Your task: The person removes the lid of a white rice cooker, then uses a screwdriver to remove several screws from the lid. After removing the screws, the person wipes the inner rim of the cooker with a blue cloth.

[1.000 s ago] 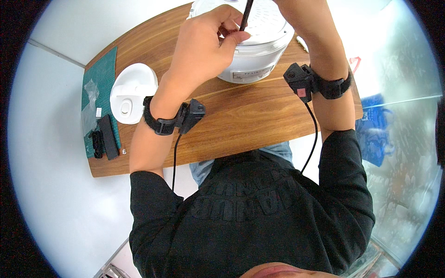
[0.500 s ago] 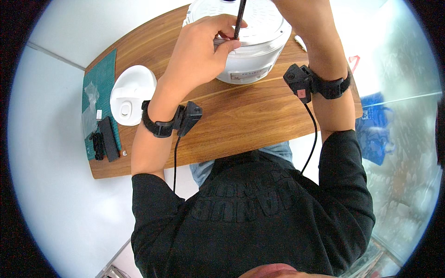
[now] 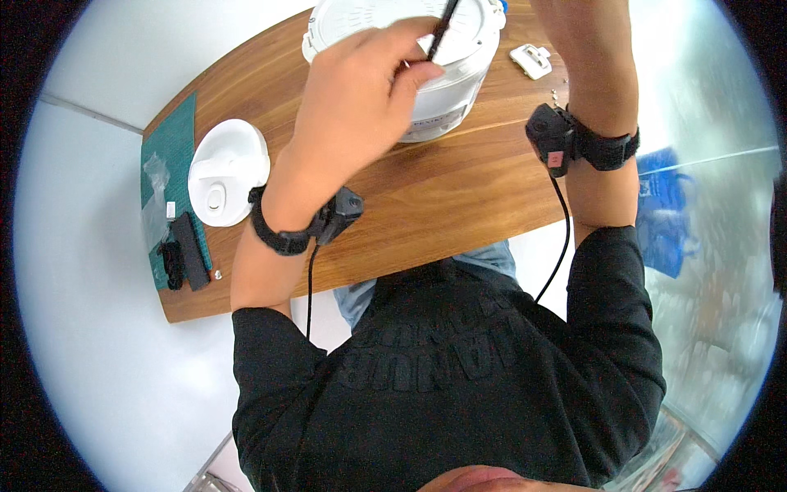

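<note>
My left hand [image 3: 373,78] pinches a thin black rod [image 3: 443,29] between thumb and fingertips. The rod leans to the right, and its upper end runs out of the picture. Below and behind it stands a white rounded appliance [image 3: 455,94], shaped like a rice cooker, with ridges on its top. Whether the rod's lower end touches the appliance cannot be made out. Of my right arm only the forearm [image 3: 602,82] shows, and the hand lies beyond the top edge.
Left on the wooden table [image 3: 426,205] lies a white oval cover [image 3: 234,156]. Near it, a green cutting mat [image 3: 172,139] bears a clear plastic bag [image 3: 154,205] and a black bar [image 3: 191,254]. A small white plastic part [image 3: 531,61] lies by my right forearm. A blue bag [image 3: 662,213] is at the right.
My left hand and the rod have shifted slightly right, and the rod tilts more. My right forearm has moved right, uncovering the small white part. The appliance appears a little farther left.
</note>
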Tool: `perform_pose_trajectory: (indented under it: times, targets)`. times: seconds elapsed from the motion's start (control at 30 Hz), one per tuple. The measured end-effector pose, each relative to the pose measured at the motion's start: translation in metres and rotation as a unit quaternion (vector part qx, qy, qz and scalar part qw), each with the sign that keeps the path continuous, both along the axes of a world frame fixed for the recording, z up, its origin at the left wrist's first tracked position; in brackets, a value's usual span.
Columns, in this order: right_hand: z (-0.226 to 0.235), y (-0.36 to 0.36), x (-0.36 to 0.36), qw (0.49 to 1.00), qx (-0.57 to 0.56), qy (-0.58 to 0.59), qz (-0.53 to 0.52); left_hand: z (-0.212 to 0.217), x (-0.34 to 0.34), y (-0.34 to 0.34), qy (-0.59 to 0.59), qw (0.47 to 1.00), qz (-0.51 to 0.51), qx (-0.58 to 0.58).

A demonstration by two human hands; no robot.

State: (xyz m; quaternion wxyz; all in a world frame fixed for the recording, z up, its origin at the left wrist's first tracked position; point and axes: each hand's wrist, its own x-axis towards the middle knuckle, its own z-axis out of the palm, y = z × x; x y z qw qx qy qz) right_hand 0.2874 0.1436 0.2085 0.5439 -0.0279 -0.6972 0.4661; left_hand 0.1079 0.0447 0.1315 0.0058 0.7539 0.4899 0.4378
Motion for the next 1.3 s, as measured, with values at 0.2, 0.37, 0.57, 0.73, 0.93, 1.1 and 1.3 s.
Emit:
perform_pose_trajectory:
  times: [0.2,0.37,0.57,0.73,0.93,1.1,1.3]
  targets:
    - [-0.024,0.009,0.054,0.999,-0.032,-0.011,-0.035,-0.007,0.056,-0.007,-0.008,0.994,-0.061,-0.093]
    - [-0.059,0.014,0.105,0.98,-0.096,-0.005,-0.176,-0.053,0.094,0.025,-0.015,0.978,-0.118,-0.169]
    - [-0.095,0.025,0.156,0.947,-0.147,0.012,-0.287,-0.081,0.137,0.078,0.118,0.952,-0.104,-0.261]
    - [-0.122,0.044,0.173,0.931,-0.166,0.022,-0.323,-0.119,0.165,0.112,0.15,0.945,-0.093,-0.275]
    - [-0.161,0.07,0.176,0.915,-0.193,0.05,-0.351,-0.144,0.174,0.123,0.14,0.954,-0.12,-0.235]
    - [-0.184,0.077,0.17,0.929,-0.143,0.098,-0.328,-0.146,0.184,0.124,0.098,0.965,-0.132,-0.203]
    - [-0.193,0.073,0.17,0.935,-0.123,0.089,-0.321,-0.142,0.188,0.128,0.127,0.953,-0.127,-0.242]
